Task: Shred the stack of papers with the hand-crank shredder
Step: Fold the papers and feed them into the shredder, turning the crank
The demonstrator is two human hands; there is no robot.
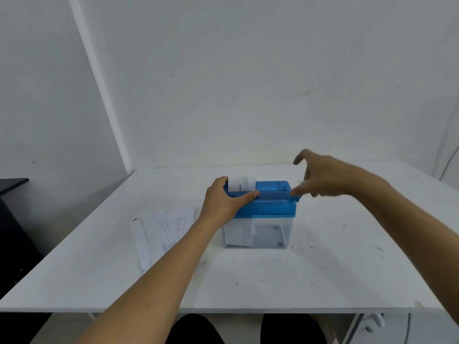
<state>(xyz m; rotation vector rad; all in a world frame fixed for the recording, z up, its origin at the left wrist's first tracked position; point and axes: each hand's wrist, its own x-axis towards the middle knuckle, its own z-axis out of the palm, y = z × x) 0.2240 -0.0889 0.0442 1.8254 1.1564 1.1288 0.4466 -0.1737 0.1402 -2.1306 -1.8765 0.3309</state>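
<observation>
The hand-crank shredder (270, 204) stands mid-table, a blue lid on a clear bin (273, 234). A white sheet (242, 183) sticks up from the slot near the lid's left end. My left hand (223, 199) grips that left end, thumb lying along the lid's front and fingers behind the sheet. Strips of paper (239, 234) hang inside the bin on the left. My right hand (323, 177) is blurred and hovers at the lid's right end with fingers spread, one fingertip close to the small blue crank (298, 198). The stack of papers (161, 229) lies left of the shredder.
The white table (323, 269) carries dark specks and scuffs to the right and front of the shredder. A black cabinet (12, 219) stands off the table's left side. White walls close in behind. My knees show under the front edge.
</observation>
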